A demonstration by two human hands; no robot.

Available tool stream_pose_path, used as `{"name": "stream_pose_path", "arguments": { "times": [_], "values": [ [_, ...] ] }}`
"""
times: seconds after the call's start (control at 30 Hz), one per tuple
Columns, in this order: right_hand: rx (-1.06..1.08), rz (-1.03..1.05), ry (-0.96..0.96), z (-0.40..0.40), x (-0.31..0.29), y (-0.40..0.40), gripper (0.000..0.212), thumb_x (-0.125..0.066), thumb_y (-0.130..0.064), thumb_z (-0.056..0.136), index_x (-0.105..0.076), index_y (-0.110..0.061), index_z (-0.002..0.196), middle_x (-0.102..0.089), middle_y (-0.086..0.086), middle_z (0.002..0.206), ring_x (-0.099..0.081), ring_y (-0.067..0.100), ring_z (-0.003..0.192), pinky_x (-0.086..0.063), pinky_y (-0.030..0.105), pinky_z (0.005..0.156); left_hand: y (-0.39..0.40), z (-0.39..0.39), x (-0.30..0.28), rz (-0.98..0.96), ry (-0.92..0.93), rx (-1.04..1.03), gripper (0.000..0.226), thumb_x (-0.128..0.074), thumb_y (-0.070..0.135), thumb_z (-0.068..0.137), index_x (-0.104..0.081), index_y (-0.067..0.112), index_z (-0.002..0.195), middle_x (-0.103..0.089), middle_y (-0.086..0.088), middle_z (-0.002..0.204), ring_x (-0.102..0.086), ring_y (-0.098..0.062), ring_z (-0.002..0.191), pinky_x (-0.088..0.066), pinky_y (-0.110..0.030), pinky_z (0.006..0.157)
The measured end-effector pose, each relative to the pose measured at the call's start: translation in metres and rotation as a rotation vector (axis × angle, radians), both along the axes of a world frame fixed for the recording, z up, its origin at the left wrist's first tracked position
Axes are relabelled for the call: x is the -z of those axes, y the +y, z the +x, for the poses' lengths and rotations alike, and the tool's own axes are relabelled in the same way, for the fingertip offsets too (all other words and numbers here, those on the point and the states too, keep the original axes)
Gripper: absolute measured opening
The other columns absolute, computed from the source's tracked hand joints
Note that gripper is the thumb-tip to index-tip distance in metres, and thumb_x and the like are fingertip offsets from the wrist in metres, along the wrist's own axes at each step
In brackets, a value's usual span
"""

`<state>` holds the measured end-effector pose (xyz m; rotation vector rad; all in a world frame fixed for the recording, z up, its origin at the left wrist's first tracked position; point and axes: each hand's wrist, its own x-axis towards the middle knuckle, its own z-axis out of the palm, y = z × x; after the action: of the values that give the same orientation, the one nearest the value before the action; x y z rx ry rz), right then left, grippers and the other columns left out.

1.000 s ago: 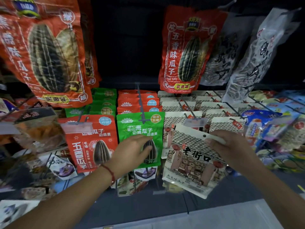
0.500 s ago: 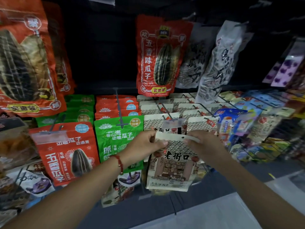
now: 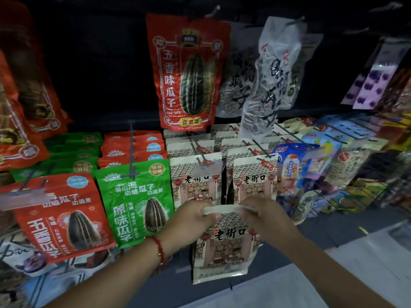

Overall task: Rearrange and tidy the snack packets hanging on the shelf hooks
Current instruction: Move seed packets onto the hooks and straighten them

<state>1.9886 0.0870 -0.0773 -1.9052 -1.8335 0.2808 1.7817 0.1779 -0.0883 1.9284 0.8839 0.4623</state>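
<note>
A beige snack packet point(image 3: 224, 247) printed with an old street scene hangs upright between my hands, off the hooks. My left hand point(image 3: 189, 221) pinches its top left corner and my right hand point(image 3: 264, 216) pinches its top right corner. Just above and behind it, two rows of matching beige packets point(image 3: 195, 185) point(image 3: 253, 181) hang on shelf hooks point(image 3: 201, 157). To the left hang a green seed packet point(image 3: 135, 201) and a red seed packet point(image 3: 64, 216).
A large red sunflower-seed bag point(image 3: 189, 74) and clear seed bags point(image 3: 271, 78) hang on the upper row. Blue and mixed snack packets point(image 3: 295, 167) crowd the hooks to the right. A plastic price tag point(image 3: 22, 197) sticks out at the left. A pale floor lies below.
My left hand left the green packet and took the beige packet's top left corner. The packet went from tilted to upright and now sits lower, below the hanging rows.
</note>
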Motion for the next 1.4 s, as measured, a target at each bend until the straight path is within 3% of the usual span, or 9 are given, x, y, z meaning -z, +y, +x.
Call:
{"name": "stream_pose_path", "arguments": {
  "times": [0.2, 0.33, 0.47, 0.73, 0.87, 0.97, 1.07, 1.2, 1.4],
  "values": [
    [0.043, 0.011, 0.158, 0.059, 0.008, 0.001, 0.016, -0.061, -0.043, 0.093, -0.068, -0.028, 0.094, -0.061, -0.009, 0.076, -0.057, 0.005, 0.068, -0.045, 0.025, 0.06, -0.009, 0.056, -0.008, -0.046, -0.054, -0.045, 0.024, -0.06, 0.036, 0.096, -0.067, 0.018, 0.082, -0.054, 0.005, 0.059, -0.054, -0.002, 0.047, -0.04, -0.017, 0.048],
    [0.038, -0.013, 0.256, 0.106, 0.018, 0.003, 0.03, -0.065, -0.049, 0.088, -0.069, -0.026, 0.107, -0.067, -0.012, 0.096, -0.062, 0.002, 0.087, -0.052, 0.025, 0.074, -0.015, 0.096, -0.007, -0.068, -0.016, -0.087, 0.023, -0.061, 0.033, 0.096, -0.067, 0.015, 0.082, -0.052, 0.008, 0.055, -0.049, 0.0, 0.045, -0.036, -0.014, 0.046],
    [-0.06, 0.025, 0.28, 0.148, 0.023, 0.009, 0.002, -0.065, -0.041, 0.09, -0.067, -0.041, 0.088, -0.061, -0.022, 0.079, -0.059, -0.003, 0.077, -0.04, 0.016, 0.064, -0.018, 0.135, -0.007, -0.034, 0.03, -0.138, 0.02, -0.061, 0.034, 0.095, -0.069, 0.019, 0.085, -0.057, 0.006, 0.06, -0.05, 0.0, 0.046, -0.037, -0.015, 0.046],
    [-0.098, 0.103, 0.389, 0.193, 0.0, 0.054, 0.012, -0.07, -0.033, 0.088, -0.073, -0.022, 0.089, -0.069, -0.009, 0.078, -0.064, 0.006, 0.072, -0.055, 0.04, 0.07, -0.009, 0.194, -0.018, -0.05, -0.135, -0.394, 0.017, -0.061, 0.029, 0.096, -0.069, 0.015, 0.092, -0.051, 0.013, 0.055, -0.044, -0.002, 0.045, -0.035, -0.015, 0.043],
    [-0.065, 0.087, 0.398, 0.195, -0.004, 0.082, 0.015, -0.07, -0.033, 0.088, -0.072, -0.02, 0.094, -0.068, -0.011, 0.085, -0.064, 0.006, 0.08, -0.053, 0.03, 0.075, 0.009, 0.206, -0.017, 0.033, -0.079, -0.517, 0.026, -0.059, 0.032, 0.097, -0.067, 0.009, 0.087, -0.047, 0.008, 0.055, -0.04, -0.01, 0.048, -0.034, -0.02, 0.046],
    [-0.034, 0.074, 0.414, 0.194, -0.004, 0.099, 0.016, -0.07, -0.035, 0.088, -0.072, -0.024, 0.099, -0.068, -0.014, 0.086, -0.062, 0.001, 0.07, -0.051, 0.026, 0.063, 0.026, 0.213, -0.016, 0.027, -0.069, -0.569, 0.03, -0.057, 0.032, 0.098, -0.065, 0.004, 0.088, -0.046, 0.004, 0.058, -0.038, -0.011, 0.047, -0.033, -0.024, 0.045],
    [-0.023, 0.04, 0.397, 0.191, -0.003, 0.112, 0.007, -0.068, -0.034, 0.09, -0.07, -0.028, 0.092, -0.066, -0.012, 0.075, -0.051, 0.002, 0.051, -0.039, 0.022, 0.048, 0.041, 0.219, -0.011, 0.006, -0.042, -0.597, 0.019, -0.056, 0.031, 0.098, -0.067, 0.019, 0.088, -0.05, 0.002, 0.062, -0.038, -0.011, 0.046, -0.033, -0.024, 0.043],
    [-0.006, 0.055, 0.37, 0.188, -0.005, 0.115, 0.002, -0.068, -0.031, 0.09, -0.067, -0.032, 0.088, -0.062, -0.017, 0.077, -0.059, 0.007, 0.064, -0.045, 0.023, 0.054, 0.046, 0.221, -0.004, 0.025, -0.078, -0.608, 0.01, -0.057, 0.031, 0.098, -0.067, 0.027, 0.096, -0.056, 0.001, 0.064, -0.041, -0.009, 0.045, -0.037, -0.027, 0.044],
    [-0.015, 0.107, 0.397, 0.187, 0.002, 0.113, 0.013, -0.07, -0.031, 0.088, -0.072, -0.026, 0.099, -0.065, -0.014, 0.078, -0.053, 0.006, 0.051, -0.042, 0.022, 0.046, 0.041, 0.211, -0.001, 0.16, -0.161, -0.576, 0.012, -0.058, 0.035, 0.097, -0.067, 0.029, 0.092, -0.054, 0.01, 0.053, -0.047, -0.009, 0.047, -0.049, -0.039, 0.049]
  ]
}}
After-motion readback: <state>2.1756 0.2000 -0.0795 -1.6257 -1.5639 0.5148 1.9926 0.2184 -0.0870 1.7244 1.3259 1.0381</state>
